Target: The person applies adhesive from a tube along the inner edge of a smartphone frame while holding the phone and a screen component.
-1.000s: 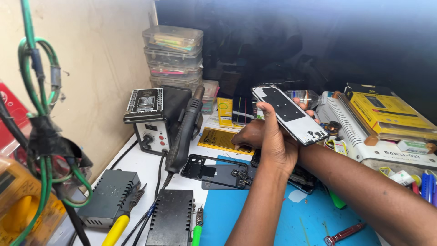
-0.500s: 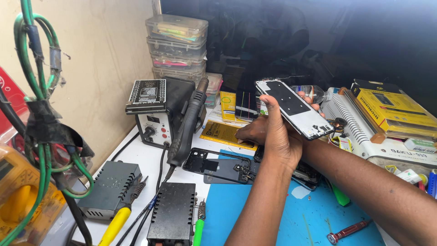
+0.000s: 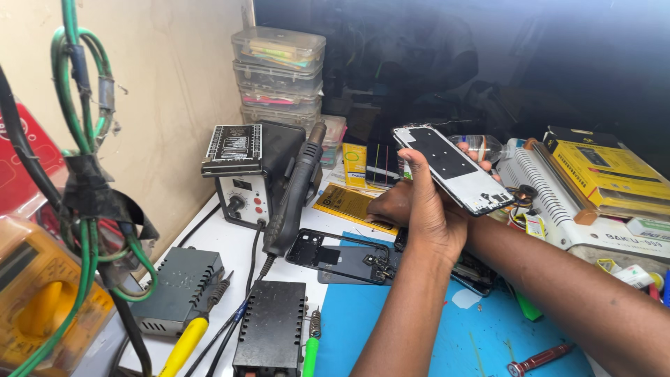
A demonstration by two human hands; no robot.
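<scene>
The phone screen panel (image 3: 453, 169) is tilted above the bench (image 3: 230, 244), the left hand (image 3: 433, 213) clamped on its edge, the right hand (image 3: 391, 208) partly hidden behind, its fingers unclear.

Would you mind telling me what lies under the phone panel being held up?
Under the raised phone panel, held by the left hand, the right hand rests near a yellow card. The forearms hide most of an opened phone on the bench.
</scene>
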